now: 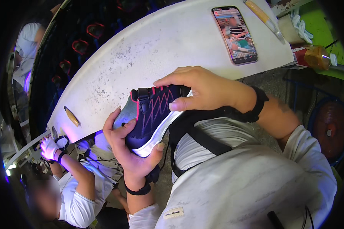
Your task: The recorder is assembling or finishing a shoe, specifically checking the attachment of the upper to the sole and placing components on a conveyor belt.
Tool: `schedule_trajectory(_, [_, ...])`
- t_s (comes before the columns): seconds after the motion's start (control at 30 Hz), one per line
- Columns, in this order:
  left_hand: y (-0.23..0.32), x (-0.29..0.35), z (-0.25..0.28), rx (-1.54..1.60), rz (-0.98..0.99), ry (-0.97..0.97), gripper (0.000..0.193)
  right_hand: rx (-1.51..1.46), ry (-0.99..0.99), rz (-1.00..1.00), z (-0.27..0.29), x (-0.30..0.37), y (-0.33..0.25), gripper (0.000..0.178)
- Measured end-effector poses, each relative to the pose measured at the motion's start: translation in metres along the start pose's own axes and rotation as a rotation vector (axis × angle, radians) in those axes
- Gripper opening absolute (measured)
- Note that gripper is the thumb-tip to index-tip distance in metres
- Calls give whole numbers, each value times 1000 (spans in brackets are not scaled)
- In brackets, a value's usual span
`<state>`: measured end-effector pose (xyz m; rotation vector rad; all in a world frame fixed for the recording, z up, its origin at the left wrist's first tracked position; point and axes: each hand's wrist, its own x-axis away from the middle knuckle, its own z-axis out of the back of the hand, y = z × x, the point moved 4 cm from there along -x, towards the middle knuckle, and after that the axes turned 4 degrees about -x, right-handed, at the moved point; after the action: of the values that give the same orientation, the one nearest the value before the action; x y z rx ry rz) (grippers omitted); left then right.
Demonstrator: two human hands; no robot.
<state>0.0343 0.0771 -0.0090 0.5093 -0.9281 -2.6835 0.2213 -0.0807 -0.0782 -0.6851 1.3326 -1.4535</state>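
Note:
A dark navy shoe point(153, 110) with red trim, zigzag stitching, a black strap and a white sole is held tilted between my hands, in front of the table's near edge. My left hand point(128, 143) is closed around its heel end, with fingers at the grey-lined opening and the thumb against the sole. Across the toe end lies my right hand point(202, 89), its fingers over the upper and its thumb on the side near the sole. The toe is mostly hidden under that hand.
On the white, scuffed table point(114, 65) lie a lit phone point(235, 36), a wooden-handled blade point(262, 15) and a small tan tool point(71, 116). A bottle point(313, 57) with orange-brown contents lies at the right. At lower left another person works with a gloved hand point(49, 148).

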Motion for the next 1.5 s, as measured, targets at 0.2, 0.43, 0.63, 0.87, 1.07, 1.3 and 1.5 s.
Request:
schedule_trajectory(0.2, [13,-12,1,38,-5,-44,91,-250,234,-91,1,-1,4,36])
schedule_trajectory(0.43, [33,-12,-6,140,-94,-115,111,103,247,249,-4,21,-43,63])
schedule_trajectory(0.63, [30,-10,-7,179,-79,-76,110,381,388,524,-30,31,-51,52])
schedule_trajectory(0.87, [28,-4,-14,282,19,-19,99,230,413,519,-27,33,-49,46])
schedule_trajectory(1.07, [31,-11,-12,320,-2,-23,75,291,302,315,-11,16,-43,73])
schedule_trajectory(1.3, [3,-14,3,117,162,-56,51,450,126,21,-20,1,-36,86])
schedule_trajectory(1.5, [-32,-24,-7,399,198,151,14,483,105,69,-23,0,-12,92])
